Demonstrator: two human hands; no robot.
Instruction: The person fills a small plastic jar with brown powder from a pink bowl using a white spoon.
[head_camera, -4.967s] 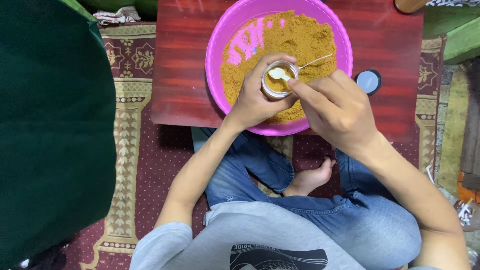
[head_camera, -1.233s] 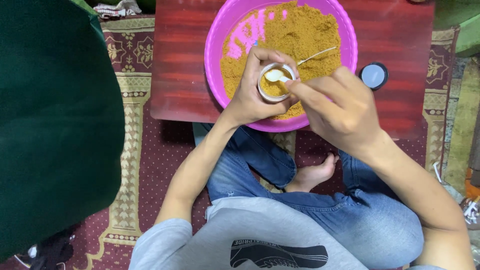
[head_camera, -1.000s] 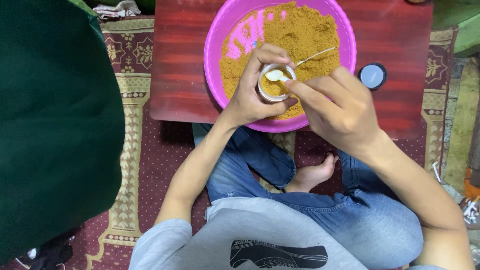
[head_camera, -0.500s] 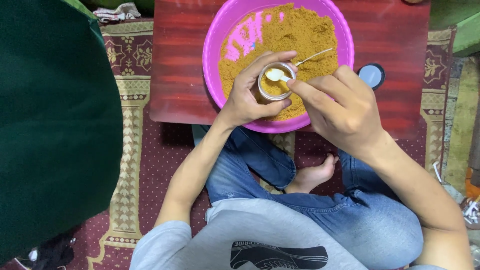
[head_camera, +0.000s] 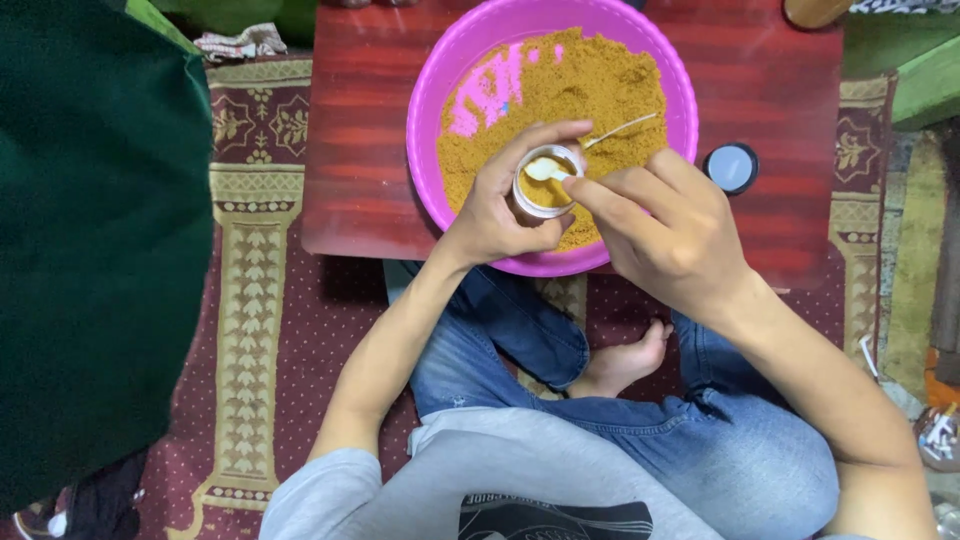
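A big pink bowl (head_camera: 440, 90) of orange-brown powder (head_camera: 590, 80) stands on a low red wooden table (head_camera: 360, 140). Over the bowl's near side, my left hand (head_camera: 505, 205) grips a small round jar (head_camera: 540, 190) partly filled with the powder. My right hand (head_camera: 665, 235) pinches a thin white spoon (head_camera: 575, 160). Its bowl rests in the jar's mouth and its handle points up and to the right over the powder.
A small round dark lid (head_camera: 732, 167) lies on the table right of the bowl. A patterned maroon rug (head_camera: 260, 300) covers the floor. A dark green cloth mass (head_camera: 90, 240) fills the left side. My crossed legs in jeans (head_camera: 640, 440) sit under the table edge.
The spoon's bowl has stayed at the jar's mouth, shifting only slightly. Both hands and the jar have kept their place over the near part of the bowl.
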